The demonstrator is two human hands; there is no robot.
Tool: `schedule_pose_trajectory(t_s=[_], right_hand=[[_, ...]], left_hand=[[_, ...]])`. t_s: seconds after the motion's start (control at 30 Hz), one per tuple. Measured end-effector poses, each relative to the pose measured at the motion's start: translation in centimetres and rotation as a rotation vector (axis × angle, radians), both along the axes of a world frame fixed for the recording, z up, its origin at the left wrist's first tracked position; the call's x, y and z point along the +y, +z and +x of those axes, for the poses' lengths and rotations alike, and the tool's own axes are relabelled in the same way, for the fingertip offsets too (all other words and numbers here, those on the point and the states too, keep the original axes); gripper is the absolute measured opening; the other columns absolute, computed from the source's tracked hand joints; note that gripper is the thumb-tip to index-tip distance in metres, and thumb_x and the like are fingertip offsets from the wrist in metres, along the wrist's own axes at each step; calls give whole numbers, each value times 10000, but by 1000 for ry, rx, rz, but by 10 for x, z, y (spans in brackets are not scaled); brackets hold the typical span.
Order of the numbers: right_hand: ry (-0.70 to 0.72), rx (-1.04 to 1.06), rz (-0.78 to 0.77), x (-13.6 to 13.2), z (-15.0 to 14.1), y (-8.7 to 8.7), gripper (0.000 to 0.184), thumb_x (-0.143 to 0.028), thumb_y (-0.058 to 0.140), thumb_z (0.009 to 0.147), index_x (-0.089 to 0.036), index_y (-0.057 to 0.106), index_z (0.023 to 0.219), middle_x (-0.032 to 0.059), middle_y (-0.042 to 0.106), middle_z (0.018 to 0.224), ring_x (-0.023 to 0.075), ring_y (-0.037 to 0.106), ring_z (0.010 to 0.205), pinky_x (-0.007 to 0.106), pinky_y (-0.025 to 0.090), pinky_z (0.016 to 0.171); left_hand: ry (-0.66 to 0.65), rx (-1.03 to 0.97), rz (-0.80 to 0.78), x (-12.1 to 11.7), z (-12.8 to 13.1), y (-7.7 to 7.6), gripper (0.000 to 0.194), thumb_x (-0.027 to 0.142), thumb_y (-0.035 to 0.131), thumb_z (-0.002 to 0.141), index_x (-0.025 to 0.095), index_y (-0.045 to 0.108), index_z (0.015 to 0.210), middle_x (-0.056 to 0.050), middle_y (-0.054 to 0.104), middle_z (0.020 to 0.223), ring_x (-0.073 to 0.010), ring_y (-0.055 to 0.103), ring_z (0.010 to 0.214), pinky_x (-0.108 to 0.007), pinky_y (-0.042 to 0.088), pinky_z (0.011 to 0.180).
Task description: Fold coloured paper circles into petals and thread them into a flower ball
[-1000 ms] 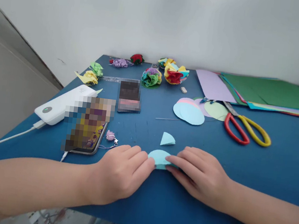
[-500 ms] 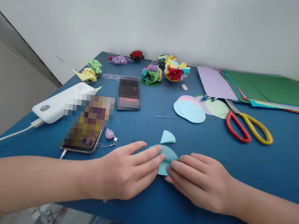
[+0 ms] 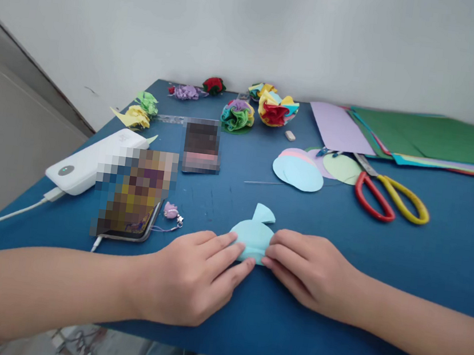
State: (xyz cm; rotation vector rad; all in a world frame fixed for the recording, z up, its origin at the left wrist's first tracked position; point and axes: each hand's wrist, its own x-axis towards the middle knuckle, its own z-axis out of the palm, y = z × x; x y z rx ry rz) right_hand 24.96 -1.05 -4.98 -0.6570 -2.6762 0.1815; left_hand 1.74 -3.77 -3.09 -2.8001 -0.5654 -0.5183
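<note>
A light blue paper circle point(image 3: 255, 234) with a crease across its lower part lies on the blue table in front of me. My left hand point(image 3: 203, 274) has its fingers on the circle's left and lower edge, the thumb side hidden underneath. At the right edge, my right hand point(image 3: 307, 269) pinches the same circle between bent fingers and thumb. Just behind the circle, almost touching it, sits a folded light blue paper wedge point(image 3: 264, 213). Farther back is a pile of paper circles point(image 3: 299, 172), light blue on top with pink and purple below.
Scissors point(image 3: 377, 197) with red and yellow handles lie right of the pile, beside stacked coloured paper point(image 3: 432, 138). A needle point(image 3: 262, 182) rests nearby. Left are a phone point(image 3: 139, 200), a white power bank point(image 3: 99, 157) and a charm point(image 3: 171, 211). Paper flowers point(image 3: 277, 110) stand at the back.
The circle has turned flatter toward me and moved slightly away, up to the folded wedge. My left hand's fingers have slid to its lower edge; my right hand has shifted a little left.
</note>
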Motion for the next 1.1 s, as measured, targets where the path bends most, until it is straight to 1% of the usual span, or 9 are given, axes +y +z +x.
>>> schedule_pose_trajectory(t_s=[0.1, 0.17, 0.2, 0.27, 0.33, 0.67, 0.83, 0.97, 1.1], right_hand=[[-29, 28, 39, -1, 1, -1, 147, -209, 466, 874, -126, 556, 955, 54, 562, 776, 123, 482, 643, 237, 373, 527], [-6, 41, 108, -2, 3, -3, 224, -220, 502, 862, -132, 530, 1067, 47, 575, 794, 120, 492, 646, 241, 373, 534], [18, 38, 147, -2, 4, -3, 241, -223, 518, 856, -139, 528, 1082, 39, 577, 784, 117, 488, 637, 245, 369, 535], [66, 20, 205, -3, 5, -4, 207, -224, 537, 847, -148, 552, 1039, 19, 566, 732, 111, 462, 603, 254, 354, 527], [75, 3, 228, -3, 5, -5, 177, -218, 540, 846, -142, 566, 1005, 9, 552, 697, 108, 440, 587, 261, 341, 517], [69, 23, 236, -4, 2, -2, 99, -177, 526, 850, -118, 580, 907, 5, 523, 640, 105, 417, 569, 264, 342, 502], [80, 23, 249, -4, 3, -1, 95, -174, 527, 847, -117, 576, 904, 7, 525, 652, 107, 429, 578, 265, 355, 512], [79, 28, 244, -4, 3, -2, 95, -176, 530, 844, -116, 574, 903, 9, 525, 657, 108, 440, 582, 263, 367, 520], [83, 31, 250, -4, 3, -1, 92, -178, 532, 842, -115, 576, 892, 10, 522, 654, 107, 450, 581, 261, 371, 523]], left_hand=[[3, 13, -1, 0, 0, 0, 274, 190, 488, 826, 84, 620, 1041, -135, 669, 1006, -256, 631, 947, -354, 566, 680], [-1, 18, -12, 0, 0, 0, 280, 189, 481, 831, 77, 616, 1049, -136, 669, 995, -256, 628, 944, -356, 564, 678], [-2, 20, -16, 0, 0, 0, 283, 186, 477, 833, 74, 614, 1053, -137, 668, 994, -255, 627, 944, -356, 564, 678], [2, 24, -18, 0, 0, 0, 282, 177, 471, 836, 70, 612, 1055, -136, 664, 1007, -252, 624, 949, -354, 562, 683], [6, 22, -10, 0, 0, 0, 275, 171, 473, 836, 68, 616, 1047, -133, 661, 1025, -253, 624, 953, -353, 563, 684], [15, -38, -13, 1, 3, 3, 271, 255, 523, 816, 96, 664, 984, -130, 679, 991, -256, 658, 879, -338, 581, 626], [13, -28, 21, 1, 3, 2, 266, 239, 538, 808, 84, 663, 984, -136, 676, 996, -268, 655, 886, -341, 578, 621], [4, -27, 38, 0, 2, 1, 249, 218, 541, 808, 83, 663, 978, -128, 681, 985, -260, 653, 889, -334, 570, 634], [42, 19, 13, -3, 3, 1, 286, 256, 515, 834, 76, 647, 1013, -148, 655, 1048, -274, 630, 950, -340, 559, 656]])
